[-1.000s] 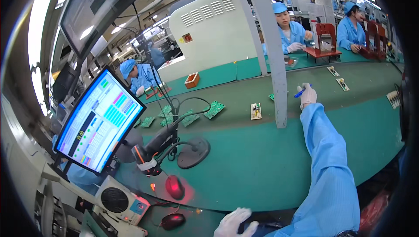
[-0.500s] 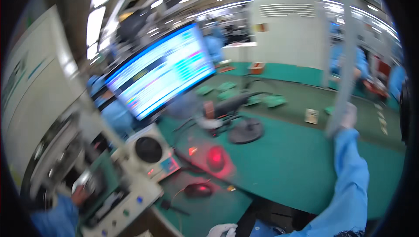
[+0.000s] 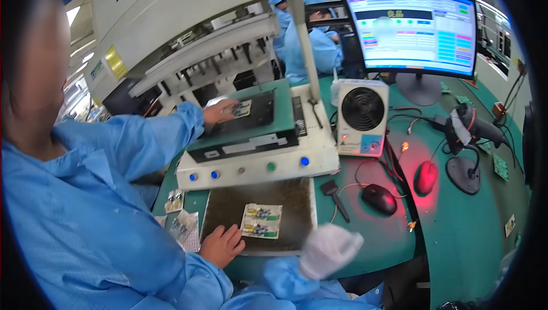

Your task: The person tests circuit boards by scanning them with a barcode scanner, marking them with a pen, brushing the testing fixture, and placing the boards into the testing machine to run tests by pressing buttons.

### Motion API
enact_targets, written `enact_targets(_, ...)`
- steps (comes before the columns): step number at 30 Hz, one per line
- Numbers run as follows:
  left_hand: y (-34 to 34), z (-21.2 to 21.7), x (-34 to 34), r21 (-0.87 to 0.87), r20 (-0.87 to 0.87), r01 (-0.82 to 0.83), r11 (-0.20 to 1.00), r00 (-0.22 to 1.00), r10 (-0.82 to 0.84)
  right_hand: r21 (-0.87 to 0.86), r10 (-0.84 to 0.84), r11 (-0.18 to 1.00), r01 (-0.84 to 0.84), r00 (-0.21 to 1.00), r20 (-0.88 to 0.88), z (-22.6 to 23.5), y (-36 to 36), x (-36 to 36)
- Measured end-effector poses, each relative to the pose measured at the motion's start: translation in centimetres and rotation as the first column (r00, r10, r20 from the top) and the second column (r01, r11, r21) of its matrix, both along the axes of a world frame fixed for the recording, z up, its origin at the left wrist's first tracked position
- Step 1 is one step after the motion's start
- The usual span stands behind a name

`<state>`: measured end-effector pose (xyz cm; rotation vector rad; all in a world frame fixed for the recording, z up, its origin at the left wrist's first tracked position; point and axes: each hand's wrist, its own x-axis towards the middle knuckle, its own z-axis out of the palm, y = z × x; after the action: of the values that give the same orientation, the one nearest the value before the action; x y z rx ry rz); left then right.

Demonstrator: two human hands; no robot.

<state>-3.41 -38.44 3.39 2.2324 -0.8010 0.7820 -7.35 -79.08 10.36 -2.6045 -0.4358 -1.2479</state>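
Note:
My left hand (image 3: pixel 330 248), in a white glove and blurred by motion, hovers at the near right corner of a dark mat (image 3: pixel 291 196) with nothing seen in it. A small circuit board panel (image 3: pixel 261 220) lies on that mat. Just right of my hand lie a black brush (image 3: pixel 335 193) and a black mouse (image 3: pixel 378 199). A co-worker in a blue coat sits at the left; one bare hand (image 3: pixel 222 245) rests on the mat beside the panel, the other (image 3: pixel 220 110) lies on a board in the white test fixture (image 3: pixel 251 164). My right hand is out of sight.
Behind the fixture stand a small white fan unit (image 3: pixel 362 117) and a monitor (image 3: pixel 416 25). A red-lit mouse (image 3: pixel 426 177) and a barcode scanner on a stand (image 3: pixel 471 133) sit to the right on the green table. Loose small boards (image 3: pixel 181 227) lie left of the mat.
The view has swung far to the left, from the long green bench to the co-worker's station. My right arm, stretched out before, has left the picture. My left hand has risen.

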Motion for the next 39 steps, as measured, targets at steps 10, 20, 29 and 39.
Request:
enact_targets(10,16.9,5.3,-4.8,0.466,-0.329,-0.643,0.608,0.512,0.794,-0.072,0.317,0.940,-0.333,0.932,-0.174,0.8,5.1,3.4)
enact_targets(20,13.3,3.7,2.0,0.526,-0.425,-0.744,0.412,0.189,0.885,-0.067,0.325,0.939,-0.338,0.933,-0.151,1.3,3.6,3.1)
enact_targets(29,16.2,5.5,15.9,0.904,-0.188,-0.013,0.427,0.885,0.425,-0.053,0.321,0.944,-0.325,0.945,-0.068,2.3,4.4,3.8)
enact_targets(39,17.3,2.9,16.2,0.990,-0.106,0.064,0.126,0.925,0.365,0.000,0.288,0.958,-0.288,0.957,0.039,1.8,3.4,4.0)
